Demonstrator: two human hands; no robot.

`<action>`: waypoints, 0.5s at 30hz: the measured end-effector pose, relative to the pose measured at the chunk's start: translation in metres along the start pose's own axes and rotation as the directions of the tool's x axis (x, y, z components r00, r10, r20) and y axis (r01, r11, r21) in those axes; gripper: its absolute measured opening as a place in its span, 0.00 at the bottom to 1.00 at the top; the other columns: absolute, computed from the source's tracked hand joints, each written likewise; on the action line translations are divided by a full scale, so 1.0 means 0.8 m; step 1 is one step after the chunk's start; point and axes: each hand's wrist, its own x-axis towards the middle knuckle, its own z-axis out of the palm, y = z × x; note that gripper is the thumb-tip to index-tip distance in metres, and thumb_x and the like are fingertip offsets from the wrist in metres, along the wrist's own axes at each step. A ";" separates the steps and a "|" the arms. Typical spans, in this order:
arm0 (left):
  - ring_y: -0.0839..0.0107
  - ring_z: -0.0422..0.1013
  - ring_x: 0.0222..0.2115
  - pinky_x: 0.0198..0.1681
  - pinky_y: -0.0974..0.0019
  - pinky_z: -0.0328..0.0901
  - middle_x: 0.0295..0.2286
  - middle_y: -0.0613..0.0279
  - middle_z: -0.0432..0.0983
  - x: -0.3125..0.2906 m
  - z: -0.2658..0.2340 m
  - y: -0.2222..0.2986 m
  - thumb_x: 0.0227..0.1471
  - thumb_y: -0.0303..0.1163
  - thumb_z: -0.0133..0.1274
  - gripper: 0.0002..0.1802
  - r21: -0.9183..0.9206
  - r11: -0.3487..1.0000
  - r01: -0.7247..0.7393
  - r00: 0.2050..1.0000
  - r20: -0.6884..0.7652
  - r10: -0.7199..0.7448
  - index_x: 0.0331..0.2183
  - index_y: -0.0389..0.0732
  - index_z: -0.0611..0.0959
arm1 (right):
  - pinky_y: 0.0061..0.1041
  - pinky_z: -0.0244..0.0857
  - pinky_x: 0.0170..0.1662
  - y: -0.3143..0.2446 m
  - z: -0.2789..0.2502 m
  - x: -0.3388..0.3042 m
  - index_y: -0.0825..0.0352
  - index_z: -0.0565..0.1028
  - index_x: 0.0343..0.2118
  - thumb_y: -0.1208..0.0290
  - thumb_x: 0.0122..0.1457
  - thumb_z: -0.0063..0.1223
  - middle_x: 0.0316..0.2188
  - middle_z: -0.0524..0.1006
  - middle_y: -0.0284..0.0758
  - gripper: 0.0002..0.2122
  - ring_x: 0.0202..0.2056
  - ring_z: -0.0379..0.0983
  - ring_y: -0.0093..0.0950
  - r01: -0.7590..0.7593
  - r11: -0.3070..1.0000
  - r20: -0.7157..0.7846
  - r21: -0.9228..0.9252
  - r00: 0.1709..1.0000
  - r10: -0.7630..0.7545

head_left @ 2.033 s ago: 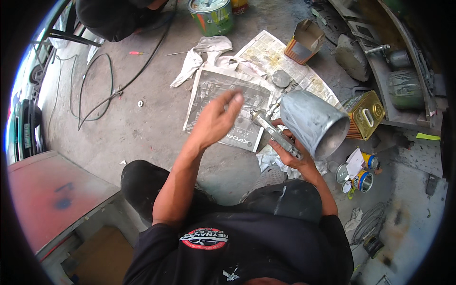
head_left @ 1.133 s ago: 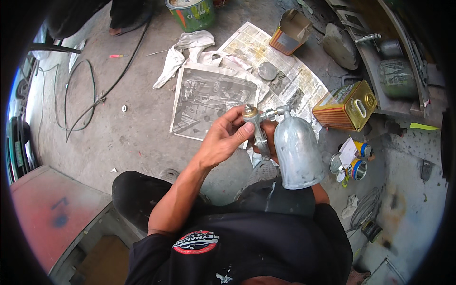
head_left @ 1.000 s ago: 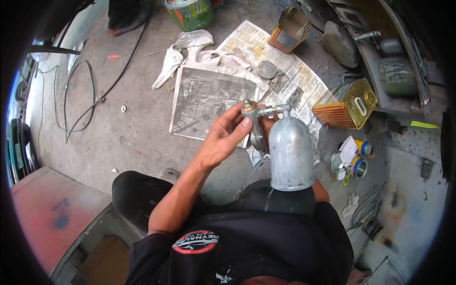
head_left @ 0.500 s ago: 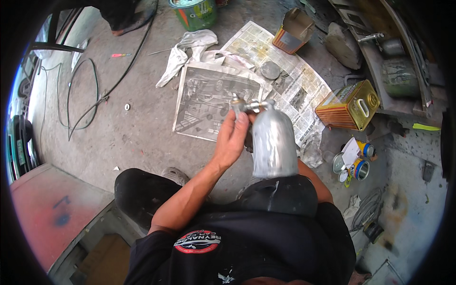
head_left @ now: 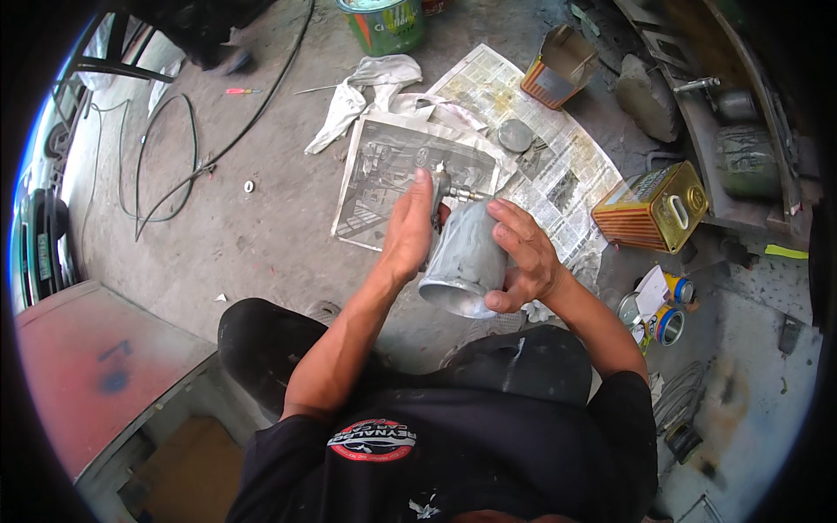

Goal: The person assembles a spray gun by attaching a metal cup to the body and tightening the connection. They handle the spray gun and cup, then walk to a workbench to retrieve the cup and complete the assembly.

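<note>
A metal spray gun with a silver-grey paint cup is between my hands, above the newspaper's near edge and my knees. Closed around the gun's body is my left hand, its thumb up along the metal; its other fingers are mostly hidden. My right hand grips the cup's right side, fingers curved over the wall and thumb near the rim. The cup is tilted, its open mouth facing down toward me, with whitish smears on its surface. A metal fitting joins the cup to the gun.
Newspaper sheets lie on the concrete beneath, bearing a round grey lid and a white rag. A rectangular yellow can, opened cans and a cut-open tin stand right. A green bucket stands far; a hose loops left.
The cup has tipped and turned, bringing its open mouth into sight. My right hand, hidden behind it before, now shows gripping its right side. The left hand keeps hold of the gun.
</note>
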 end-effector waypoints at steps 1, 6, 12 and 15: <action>0.74 0.65 0.26 0.31 0.65 0.60 0.23 0.64 0.71 -0.003 0.003 0.002 0.66 0.67 0.31 0.42 0.007 1.000 0.008 0.999 0.035 -0.009 0.31 0.36 0.79 | 0.54 0.72 0.54 -0.002 -0.003 0.010 0.38 0.68 0.59 0.60 0.61 0.59 0.60 0.64 0.48 0.23 0.55 0.71 0.54 -0.026 0.998 -0.001 0.050 1.000 0.026; 0.66 0.68 0.27 0.35 0.62 0.62 0.24 0.57 0.74 -0.018 0.012 0.016 0.63 0.53 0.39 0.29 0.141 0.983 -0.120 0.993 0.029 0.117 0.37 0.33 0.76 | 0.51 0.74 0.52 0.007 -0.018 0.031 0.66 0.63 0.60 0.60 0.61 0.59 0.51 0.73 0.54 0.28 0.48 0.77 0.52 -0.167 0.977 -0.021 0.129 0.985 0.171; 0.61 0.70 0.29 0.37 0.59 0.63 0.24 0.53 0.75 -0.027 0.003 0.028 0.58 0.45 0.42 0.24 0.192 0.951 -0.242 0.963 0.163 0.212 0.41 0.30 0.74 | 0.38 0.70 0.55 0.011 -0.015 0.068 0.67 0.43 0.68 0.53 0.52 0.72 0.57 0.67 0.53 0.52 0.54 0.73 0.42 -0.464 0.779 -0.276 0.422 0.753 0.598; 0.69 0.67 0.31 0.38 0.64 0.61 0.26 0.59 0.73 -0.027 0.003 0.017 0.56 0.41 0.41 0.25 0.171 0.960 -0.221 0.958 0.220 0.182 0.48 0.33 0.75 | 0.34 0.70 0.54 0.024 -0.026 0.073 0.68 0.50 0.66 0.51 0.57 0.67 0.53 0.69 0.48 0.45 0.52 0.72 0.36 -0.687 0.571 -0.217 0.450 0.536 0.816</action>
